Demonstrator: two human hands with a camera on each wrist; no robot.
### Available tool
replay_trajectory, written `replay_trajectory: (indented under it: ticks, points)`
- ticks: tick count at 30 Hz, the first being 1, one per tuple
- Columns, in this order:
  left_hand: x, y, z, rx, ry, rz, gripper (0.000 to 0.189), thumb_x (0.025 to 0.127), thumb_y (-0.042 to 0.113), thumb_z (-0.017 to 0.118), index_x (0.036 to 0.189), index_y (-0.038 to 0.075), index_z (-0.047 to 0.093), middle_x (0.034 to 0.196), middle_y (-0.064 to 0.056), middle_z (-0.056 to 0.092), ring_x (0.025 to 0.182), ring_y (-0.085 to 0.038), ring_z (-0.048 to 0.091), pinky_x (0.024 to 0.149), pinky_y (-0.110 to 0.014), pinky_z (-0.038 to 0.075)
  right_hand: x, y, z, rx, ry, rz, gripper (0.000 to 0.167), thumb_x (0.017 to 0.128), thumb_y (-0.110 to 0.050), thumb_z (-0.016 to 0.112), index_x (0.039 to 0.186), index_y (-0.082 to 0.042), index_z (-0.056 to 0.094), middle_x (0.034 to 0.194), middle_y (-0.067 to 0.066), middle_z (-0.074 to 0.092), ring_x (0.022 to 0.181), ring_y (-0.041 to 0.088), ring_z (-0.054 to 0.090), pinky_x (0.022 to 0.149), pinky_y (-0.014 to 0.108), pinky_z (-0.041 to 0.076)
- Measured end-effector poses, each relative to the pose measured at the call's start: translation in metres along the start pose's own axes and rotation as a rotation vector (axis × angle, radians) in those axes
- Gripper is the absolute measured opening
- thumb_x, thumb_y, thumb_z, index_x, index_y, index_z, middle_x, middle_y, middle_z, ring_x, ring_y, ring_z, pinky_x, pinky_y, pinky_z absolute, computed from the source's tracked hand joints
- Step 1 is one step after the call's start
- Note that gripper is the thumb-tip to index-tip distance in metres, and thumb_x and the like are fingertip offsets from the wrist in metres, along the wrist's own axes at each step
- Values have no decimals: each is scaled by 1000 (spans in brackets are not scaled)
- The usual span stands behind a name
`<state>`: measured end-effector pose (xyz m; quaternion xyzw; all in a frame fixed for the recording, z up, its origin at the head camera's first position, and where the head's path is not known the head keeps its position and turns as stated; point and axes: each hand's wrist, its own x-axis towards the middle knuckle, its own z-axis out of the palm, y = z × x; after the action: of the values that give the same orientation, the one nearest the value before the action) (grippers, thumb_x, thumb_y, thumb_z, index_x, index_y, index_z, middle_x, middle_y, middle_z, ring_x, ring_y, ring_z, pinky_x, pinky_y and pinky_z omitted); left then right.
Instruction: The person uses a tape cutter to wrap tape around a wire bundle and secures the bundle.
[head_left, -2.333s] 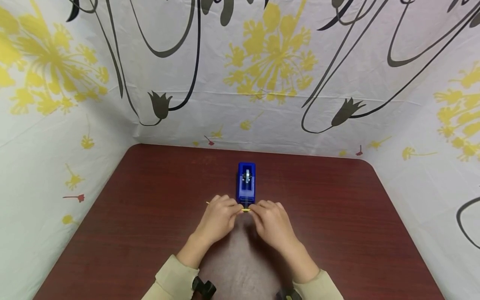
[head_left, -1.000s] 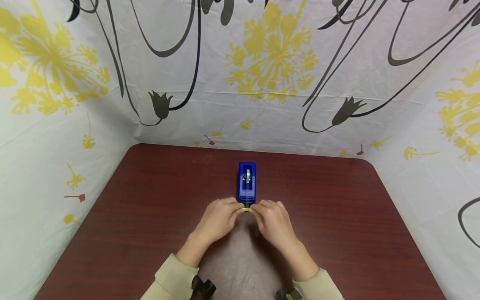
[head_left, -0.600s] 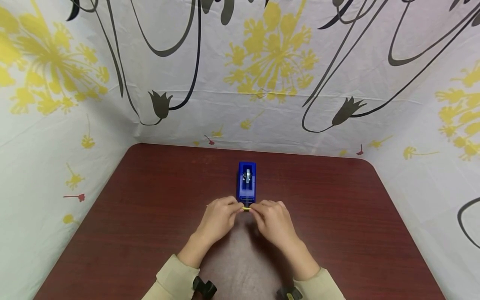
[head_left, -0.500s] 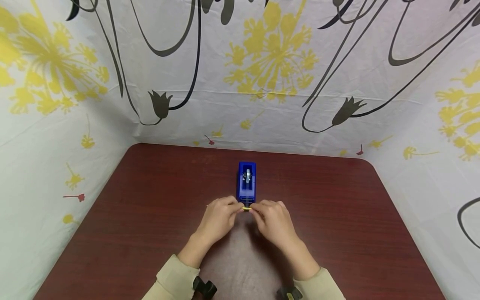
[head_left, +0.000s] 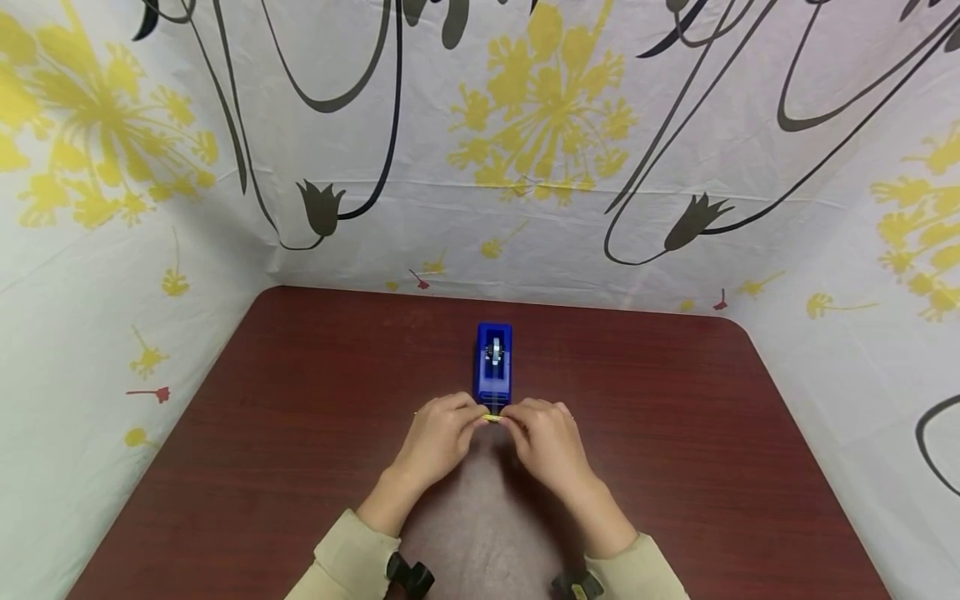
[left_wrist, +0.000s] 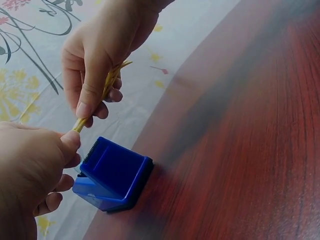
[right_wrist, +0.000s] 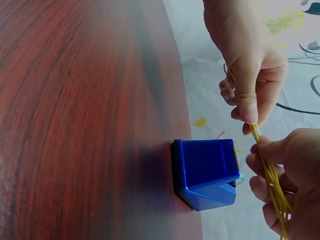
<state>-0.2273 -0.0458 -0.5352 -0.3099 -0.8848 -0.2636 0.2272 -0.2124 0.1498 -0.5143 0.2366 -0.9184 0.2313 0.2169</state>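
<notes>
A blue tape dispenser [head_left: 493, 386] holding a roll of clear tape stands on the table, its toothed cutting edge toward the person. Just in front of that edge, my left hand [head_left: 437, 437] and right hand [head_left: 546, 442] face each other. Between thumb and fingers, both pinch one bundle of thin yellow strands [head_left: 492, 417], leaving a short stretch bare between them. In the right wrist view, several strands [right_wrist: 273, 185] run in a loose bunch along the fingers of the right hand. Strand tips [left_wrist: 126, 64] stick out past that hand in the left wrist view.
The dark red wooden table [head_left: 337, 358] has rounded far corners. White cloth [head_left: 555, 242] with yellow and grey flower prints hangs behind it and along both sides. A black wrist device [head_left: 408, 575] is on the left wrist, another [head_left: 577, 586] on the right.
Both hands stay almost in place, still pinching the yellow bundle. The strand end that stuck out left of the left hand earlier now barely shows. The tape dispenser has not moved.
</notes>
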Motion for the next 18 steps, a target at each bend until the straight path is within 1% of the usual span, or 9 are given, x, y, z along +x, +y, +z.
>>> replay_trajectory:
  ticks: [6,11,15,18]
  points:
    - [1,1,-3,-13,-19,-15,13,95,19,73,103,10,79,91,3,70,78,-12,65,71,-32,54,-1,1,2,5,25,-15,5,85,-13,82,87,-15,78,80,-5,71,71,13,65,64,33,41]
    - [2,2,-5,4,-56,-55,19,101,21,65,108,9,78,95,0,72,83,-17,68,74,-36,55,-2,2,3,8,46,-29,7,83,-10,83,87,-14,79,80,-5,71,71,14,66,64,34,43]
    - [3,2,-5,22,-90,-84,20,102,23,63,106,11,79,91,2,71,79,-16,67,71,-36,54,-2,2,4,13,65,-44,8,83,-9,84,88,-14,79,81,-4,72,72,15,66,65,34,43]
    - [3,3,-5,26,-104,-98,19,101,25,65,102,14,79,87,4,70,75,-14,65,69,-35,53,-2,2,4,14,78,-52,9,82,-9,84,88,-13,79,82,-3,72,73,15,66,65,34,44]
